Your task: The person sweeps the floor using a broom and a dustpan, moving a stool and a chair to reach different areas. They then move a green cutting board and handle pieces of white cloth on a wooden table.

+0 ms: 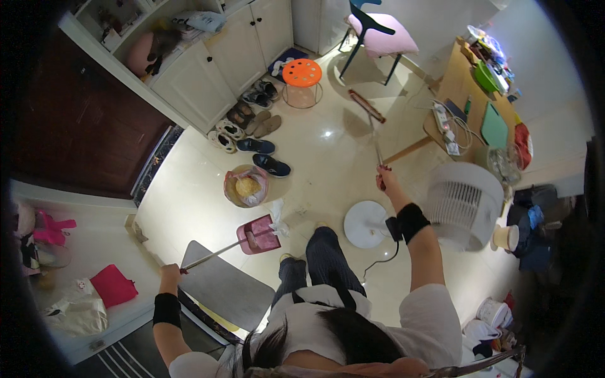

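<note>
My left hand grips the top of the metal handle of a long-handled pink dustpan. Its pan rests on the tiled floor to the left of my feet. A crumpled white tissue or piece of film lies along the pan's right edge. In my right hand is the handle of a broom, stretched out ahead of me. The broom's narrow head is over the floor near the wooden table, and I cannot tell whether it touches. Small dark specks of debris lie on the tiles before my feet.
A lined waste bin stands ahead-left, near rows of shoes along a white cabinet. An orange stool and a cushioned chair stand farther off. Right are a white fan and a cluttered table; a grey mat lies left.
</note>
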Tool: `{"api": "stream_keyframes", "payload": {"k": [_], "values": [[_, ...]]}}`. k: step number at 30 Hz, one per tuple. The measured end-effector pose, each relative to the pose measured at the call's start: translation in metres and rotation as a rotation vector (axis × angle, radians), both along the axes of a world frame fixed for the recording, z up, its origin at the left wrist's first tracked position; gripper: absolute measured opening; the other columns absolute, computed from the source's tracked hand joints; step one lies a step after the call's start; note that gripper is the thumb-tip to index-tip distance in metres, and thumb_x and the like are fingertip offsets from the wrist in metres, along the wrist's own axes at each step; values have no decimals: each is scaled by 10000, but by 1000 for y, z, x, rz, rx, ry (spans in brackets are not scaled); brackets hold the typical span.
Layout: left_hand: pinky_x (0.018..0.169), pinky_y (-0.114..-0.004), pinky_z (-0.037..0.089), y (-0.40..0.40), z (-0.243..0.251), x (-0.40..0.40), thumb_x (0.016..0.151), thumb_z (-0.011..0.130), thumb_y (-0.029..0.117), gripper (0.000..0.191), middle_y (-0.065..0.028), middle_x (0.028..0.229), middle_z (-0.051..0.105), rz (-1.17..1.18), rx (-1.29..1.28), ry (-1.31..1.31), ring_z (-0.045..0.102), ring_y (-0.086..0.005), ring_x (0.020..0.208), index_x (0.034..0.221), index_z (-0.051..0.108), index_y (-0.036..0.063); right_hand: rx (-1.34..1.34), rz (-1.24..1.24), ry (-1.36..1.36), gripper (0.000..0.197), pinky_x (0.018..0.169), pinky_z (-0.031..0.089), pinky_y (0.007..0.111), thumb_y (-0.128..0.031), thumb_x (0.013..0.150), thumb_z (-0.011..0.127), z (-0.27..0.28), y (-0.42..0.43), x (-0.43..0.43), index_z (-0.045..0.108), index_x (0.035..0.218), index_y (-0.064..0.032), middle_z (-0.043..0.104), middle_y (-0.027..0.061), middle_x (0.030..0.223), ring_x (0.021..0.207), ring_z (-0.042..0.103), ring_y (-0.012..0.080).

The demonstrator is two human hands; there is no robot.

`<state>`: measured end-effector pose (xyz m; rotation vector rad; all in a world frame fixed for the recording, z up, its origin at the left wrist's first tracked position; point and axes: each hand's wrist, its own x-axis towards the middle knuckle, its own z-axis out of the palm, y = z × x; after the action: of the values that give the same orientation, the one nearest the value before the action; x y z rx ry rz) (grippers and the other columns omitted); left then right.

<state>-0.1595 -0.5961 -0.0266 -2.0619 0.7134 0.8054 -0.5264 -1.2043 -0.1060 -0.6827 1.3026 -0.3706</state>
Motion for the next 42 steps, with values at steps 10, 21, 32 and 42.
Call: {"api": "stream_keyframes", "payload": {"k": [10, 21, 32, 42], "values": [[557, -331, 431, 6, 4, -11, 592, 603, 310, 189, -47, 672, 574, 126, 4, -195, 560, -209, 648, 692, 596, 149, 135, -55, 67, 278, 318, 310, 254, -233, 786, 401, -76, -130, 60, 349, 604, -28, 403, 80, 494, 340, 333, 146], [547, -292, 446, -21, 5, 24, 609, 588, 322, 212, -55, 672, 582, 15, -5, -165, 570, -208, 660, 666, 599, 118, -183, 602, 576, 665, 563, 397, 362, -554, 746, 229, -164, 61, -43, 548, 668, 25, 542, 184, 613, 625, 543, 300], [543, -271, 429, -74, 5, 89, 644, 561, 241, 133, -28, 712, 591, -255, -43, -86, 573, -166, 679, 695, 603, 126, 351, 489, 490, 578, 270, 285, 286, -543, 722, 375, -31, 279, -134, 331, 453, -33, 362, 79, 400, 280, 331, 164], [503, -291, 444, -52, 8, 40, 735, 455, 194, 170, -43, 773, 590, -549, -34, 50, 568, -173, 709, 780, 599, 118, 609, 456, 435, 478, 263, 252, 227, -482, 740, 408, 71, 476, -122, 316, 470, -99, 336, 12, 398, 282, 300, 93]]}}
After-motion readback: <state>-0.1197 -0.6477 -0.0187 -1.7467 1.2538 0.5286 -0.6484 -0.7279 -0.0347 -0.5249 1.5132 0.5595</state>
